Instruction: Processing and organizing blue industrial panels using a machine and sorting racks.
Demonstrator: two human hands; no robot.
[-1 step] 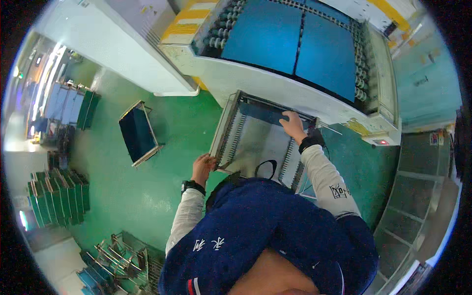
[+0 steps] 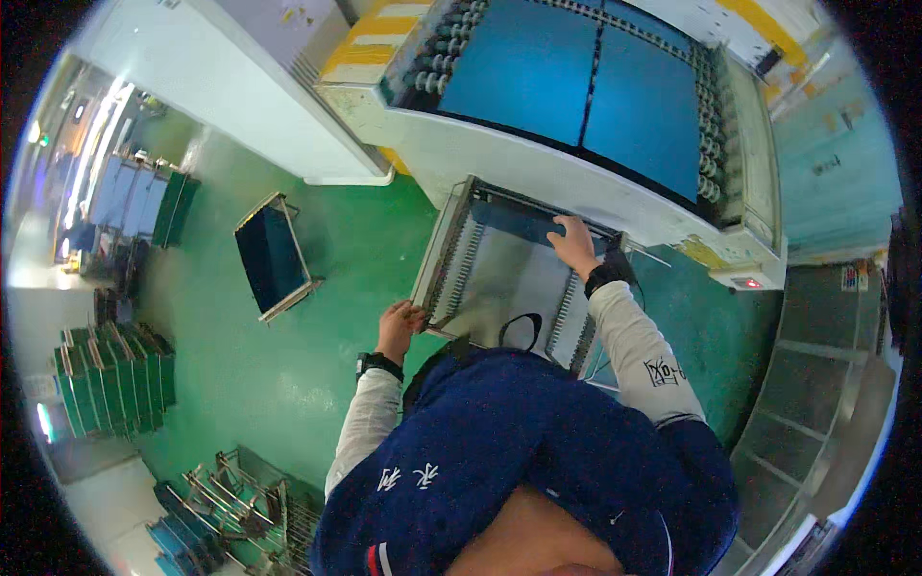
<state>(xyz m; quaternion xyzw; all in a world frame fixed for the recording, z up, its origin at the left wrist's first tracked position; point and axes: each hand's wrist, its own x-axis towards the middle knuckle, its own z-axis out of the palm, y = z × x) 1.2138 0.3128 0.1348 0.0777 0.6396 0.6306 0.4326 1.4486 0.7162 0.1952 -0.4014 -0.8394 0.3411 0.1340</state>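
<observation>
In front of me a metal slotted rack (image 2: pixel 444 245) with comb-like rows along both inner sides sits against the machine's front. My left hand (image 2: pixel 399 324) is closed around the rack's near left corner. Over the rack's far right part reaches my right hand (image 2: pixel 573 245), its thumb and fingers apart, touching or just above a dark flat panel (image 2: pixel 514 219) at the rack's far end. Whether those fingertips press on the panel cannot be made out. A black loop (image 2: pixel 520 331) lies at the rack's near side, partly hidden by my body.
Beyond the rack, a roller conveyor machine (image 2: pixel 461 144) carries blue panels (image 2: pixel 523 72). On the green floor to the left stands another rack (image 2: pixel 309 285) with a dark panel. Green boards (image 2: pixel 115 379) and metal racks (image 2: pixel 250 509) line the left. A grey framed cabinet (image 2: pixel 812 374) stands right.
The whole view has shifted very slightly. Both hands keep their places on and over the rack.
</observation>
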